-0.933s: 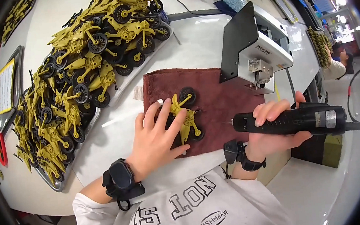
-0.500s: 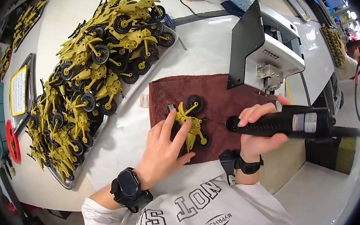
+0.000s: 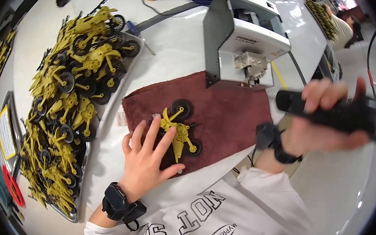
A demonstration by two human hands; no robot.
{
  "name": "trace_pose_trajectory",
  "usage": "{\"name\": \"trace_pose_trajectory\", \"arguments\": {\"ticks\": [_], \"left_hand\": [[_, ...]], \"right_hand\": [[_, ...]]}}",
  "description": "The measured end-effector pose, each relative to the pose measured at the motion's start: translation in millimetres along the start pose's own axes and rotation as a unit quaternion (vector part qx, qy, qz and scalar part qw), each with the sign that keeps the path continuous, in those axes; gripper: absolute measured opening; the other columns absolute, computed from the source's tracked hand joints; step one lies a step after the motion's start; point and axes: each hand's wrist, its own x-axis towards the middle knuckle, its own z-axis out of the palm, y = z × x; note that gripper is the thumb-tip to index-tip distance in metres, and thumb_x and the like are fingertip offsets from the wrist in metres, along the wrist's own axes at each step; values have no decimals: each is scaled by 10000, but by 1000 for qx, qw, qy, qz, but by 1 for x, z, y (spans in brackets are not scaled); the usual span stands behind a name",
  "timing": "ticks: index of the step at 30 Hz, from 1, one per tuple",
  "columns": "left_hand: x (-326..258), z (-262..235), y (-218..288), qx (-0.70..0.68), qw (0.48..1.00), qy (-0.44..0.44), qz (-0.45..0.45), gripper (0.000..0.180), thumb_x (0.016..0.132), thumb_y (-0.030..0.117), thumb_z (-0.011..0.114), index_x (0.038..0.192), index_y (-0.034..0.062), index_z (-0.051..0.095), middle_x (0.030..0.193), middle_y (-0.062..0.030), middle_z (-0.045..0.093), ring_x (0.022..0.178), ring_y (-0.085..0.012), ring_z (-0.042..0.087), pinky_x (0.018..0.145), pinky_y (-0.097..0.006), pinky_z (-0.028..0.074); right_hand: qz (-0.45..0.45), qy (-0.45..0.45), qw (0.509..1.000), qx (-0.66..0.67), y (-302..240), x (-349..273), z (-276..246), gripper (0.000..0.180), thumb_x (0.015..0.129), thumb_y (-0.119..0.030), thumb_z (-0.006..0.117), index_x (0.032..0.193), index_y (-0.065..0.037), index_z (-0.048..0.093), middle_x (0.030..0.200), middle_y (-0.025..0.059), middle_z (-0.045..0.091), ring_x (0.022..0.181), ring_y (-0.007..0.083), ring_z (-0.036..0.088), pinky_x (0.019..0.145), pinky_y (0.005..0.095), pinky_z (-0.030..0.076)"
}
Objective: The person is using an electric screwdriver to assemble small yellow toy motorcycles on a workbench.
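Observation:
A yellow toy motorcycle (image 3: 179, 138) with black wheels lies on its side on a brown cloth (image 3: 232, 109). My left hand (image 3: 144, 159) rests beside it, open with fingers spread, the index fingertip at its body. A small grey piece shows at the middle fingertip; the palm hides what lies beneath. Off to the right of the cloth, my right hand (image 3: 314, 126) is closed around a black electric screwdriver (image 3: 346, 115). Both the hand and the tool are smeared by motion, and the tool's tip points left.
At the left, a metal tray (image 3: 82, 164) is heaped with yellow toy motorcycles (image 3: 65, 115). A white and black screw-feeder machine (image 3: 246, 45) stands behind the cloth. Farther left are a red ring (image 3: 13, 186) and a yellow-framed sheet (image 3: 6, 132). Another person's sleeve (image 3: 344, 32) shows at the far right.
My right hand has swung right with the screwdriver, away from the motorcycle and past the cloth's edge. My left hand's fingers have spread wider beside the motorcycle. The whole view has shifted and turned.

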Motion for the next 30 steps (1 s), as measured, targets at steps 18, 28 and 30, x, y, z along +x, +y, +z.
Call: {"name": "trace_pose_trajectory", "arguments": {"ticks": [18,28,30], "left_hand": [[9,11,-23,-92,991,67,67,736,649,520,724,1247,144,519,1278,-168,416,1237,-413,325,1050,-567,211],[8,11,-26,-121,989,63,59,950,612,472,763,1360,59,348,1293,-142,423,1263,-353,338,1062,-525,204],[4,14,-27,-118,989,67,54,943,613,479,761,1358,66,356,1309,-136,420,1268,-352,334,1066,-522,203]], "right_hand": [[177,-73,980,-49,22,-15,16,781,803,-687,483,1258,-61,382,613,60,483,440,183,471,477,335,404],[145,-134,977,80,38,-60,64,940,771,-753,443,1326,-15,265,650,101,512,438,217,490,463,361,420],[154,-145,971,110,45,-66,69,954,765,-763,437,1329,-17,244,659,101,518,452,226,506,472,371,431]]}}
